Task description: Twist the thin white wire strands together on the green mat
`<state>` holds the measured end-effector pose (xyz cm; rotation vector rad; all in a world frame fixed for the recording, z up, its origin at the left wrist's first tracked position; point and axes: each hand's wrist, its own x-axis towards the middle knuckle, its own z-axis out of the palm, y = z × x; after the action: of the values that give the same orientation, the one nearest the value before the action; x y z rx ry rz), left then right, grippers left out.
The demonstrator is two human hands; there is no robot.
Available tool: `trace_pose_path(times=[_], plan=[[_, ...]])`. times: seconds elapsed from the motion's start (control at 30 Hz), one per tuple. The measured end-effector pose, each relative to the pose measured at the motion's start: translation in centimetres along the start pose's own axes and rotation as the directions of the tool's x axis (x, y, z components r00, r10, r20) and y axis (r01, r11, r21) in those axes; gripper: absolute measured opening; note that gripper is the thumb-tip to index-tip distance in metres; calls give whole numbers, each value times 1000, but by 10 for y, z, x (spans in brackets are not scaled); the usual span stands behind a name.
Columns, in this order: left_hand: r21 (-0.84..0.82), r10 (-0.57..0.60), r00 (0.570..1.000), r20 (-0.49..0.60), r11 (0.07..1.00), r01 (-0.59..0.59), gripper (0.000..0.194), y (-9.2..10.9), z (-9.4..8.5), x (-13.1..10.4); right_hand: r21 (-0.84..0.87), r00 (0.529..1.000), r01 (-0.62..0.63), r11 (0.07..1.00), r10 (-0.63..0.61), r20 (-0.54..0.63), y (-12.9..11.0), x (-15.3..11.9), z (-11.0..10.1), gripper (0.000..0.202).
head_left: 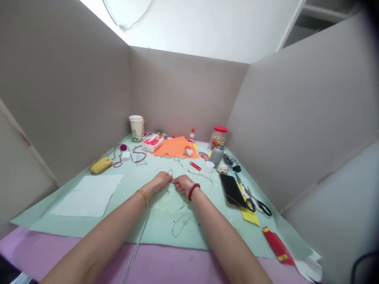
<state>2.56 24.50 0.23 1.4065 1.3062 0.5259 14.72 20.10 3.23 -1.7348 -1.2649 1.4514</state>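
pale cord (144, 228) held between two hands at the middle of a work surface. the cord runs from the near edge of the picture, over the front of the table and up beneath the left hand (161, 181); a short strand shows upright just beyond the fingertips, where the two hands meet. the left hand is closed, its fingers curled and its tips pinched on the cord. the right hand (184, 184) is likewise closed, thumb and forefinger pinching at the same spot, the other fingers folded inward; how the strands lie within the grip is too small to tell. a gold bracelet (143, 196) circles the left wrist, a red beaded bracelet (194, 191) the right. nearer the person, a loose thin loop (177, 235) lies on the green mat (160, 232), between the forearms. beyond the right hand lie a red lighter (195, 166) and a white lid (209, 167), the latter beside a grey bottle (216, 156). to the right, black-handled scissors (250, 203) lie beside a dark phone (232, 190). to the left lie a white sheet (88, 196) and a yellow bundle (101, 165). farther back, a tissue pack (152, 143) stands beside an orange sheet (173, 146).
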Motion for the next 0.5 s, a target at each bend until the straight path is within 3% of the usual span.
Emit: trace_pose_path(times=[0.13,0.23,0.37,0.5], plan=[[82,-39,995,-92,996,47,15,7,2,-5,-77,993,75,994,-81,-86,11,-20,-4,13],[122,-73,990,-124,989,88,12,12,3,-8,-169,974,149,974,-174,-147,15,-39,-20,9],[153,-99,986,-135,981,119,10,18,2,-12,-415,928,233,879,-329,-175,3,-75,-67,15],[165,-109,986,-124,978,129,8,23,1,-16,-480,882,217,850,-382,-276,-20,-108,-121,19]])
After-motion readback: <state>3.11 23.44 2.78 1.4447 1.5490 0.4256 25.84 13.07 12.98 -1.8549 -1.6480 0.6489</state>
